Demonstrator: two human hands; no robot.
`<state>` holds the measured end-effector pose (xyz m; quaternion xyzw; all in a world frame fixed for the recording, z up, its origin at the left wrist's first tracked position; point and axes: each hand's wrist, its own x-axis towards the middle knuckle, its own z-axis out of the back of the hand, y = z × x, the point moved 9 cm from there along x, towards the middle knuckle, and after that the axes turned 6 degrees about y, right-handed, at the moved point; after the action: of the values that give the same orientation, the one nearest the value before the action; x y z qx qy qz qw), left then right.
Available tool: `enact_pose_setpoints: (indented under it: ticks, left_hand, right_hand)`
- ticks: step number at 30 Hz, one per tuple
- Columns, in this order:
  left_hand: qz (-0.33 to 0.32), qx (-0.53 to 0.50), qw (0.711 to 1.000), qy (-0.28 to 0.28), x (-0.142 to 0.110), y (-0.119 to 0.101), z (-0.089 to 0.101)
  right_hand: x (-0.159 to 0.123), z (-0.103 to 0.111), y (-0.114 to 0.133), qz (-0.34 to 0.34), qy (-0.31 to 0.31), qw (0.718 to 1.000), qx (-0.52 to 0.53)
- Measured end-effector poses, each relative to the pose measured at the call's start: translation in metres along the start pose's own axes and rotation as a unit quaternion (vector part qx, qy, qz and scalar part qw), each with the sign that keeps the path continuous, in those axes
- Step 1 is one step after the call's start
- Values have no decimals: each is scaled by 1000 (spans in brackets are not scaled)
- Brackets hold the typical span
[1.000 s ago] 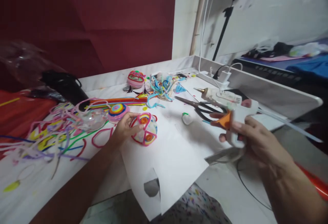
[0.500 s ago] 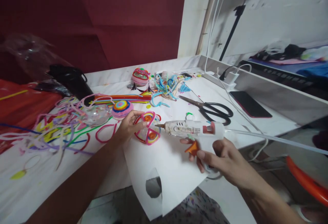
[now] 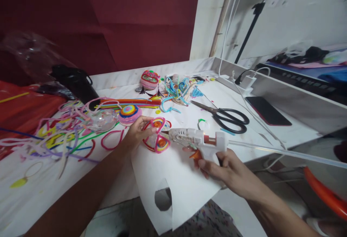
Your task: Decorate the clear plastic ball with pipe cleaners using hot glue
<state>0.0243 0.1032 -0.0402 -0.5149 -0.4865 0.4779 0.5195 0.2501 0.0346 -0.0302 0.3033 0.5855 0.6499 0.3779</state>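
The glue gun (image 3: 193, 136) has neared the pink-trimmed ball (image 3: 157, 141).

The left hand (image 3: 138, 134) is covering the 9 o'clock side of the ball (image 3: 162, 145), and several of its fingers are hiding behind. At the ball's 3 o'clock side, the nozzle (image 3: 166, 132) is blurring; the view is not showing whether it is touching. The right hand (image 3: 227, 170) is covering most of the grip of the gun (image 3: 187, 135). The stick (image 3: 287, 153) is running out of frame between 3 and 4 o'clock. The edges are cutting off the red cloth (image 3: 29, 112) at 9, the orange thing (image 3: 325, 193) at 4 and the stand (image 3: 251, 30) between 1 and 2. Lettering on the box (image 3: 303, 79) near 3 is blurring past reading.
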Motion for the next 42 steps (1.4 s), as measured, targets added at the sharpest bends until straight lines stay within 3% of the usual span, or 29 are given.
enact_pose_setpoints:
  ticks: [10,17,35,42]
  left_hand:
    - [6,-10,1000,4,4,6,3]
    - [11,-11,1000,4,4,6,3]
    - [13,-7,1000,-2,4,4,2]
    - [13,-11,1000,-2,5,6,3]
  right_hand:
    - [4,-3,4,-9,-5,1000,-26]
    - [1,1,-6,-17,-10,999,-41]
    - [2,-8,-9,-26,28,999,23]
    - [-4,4,-33,-88,-51,994,33]
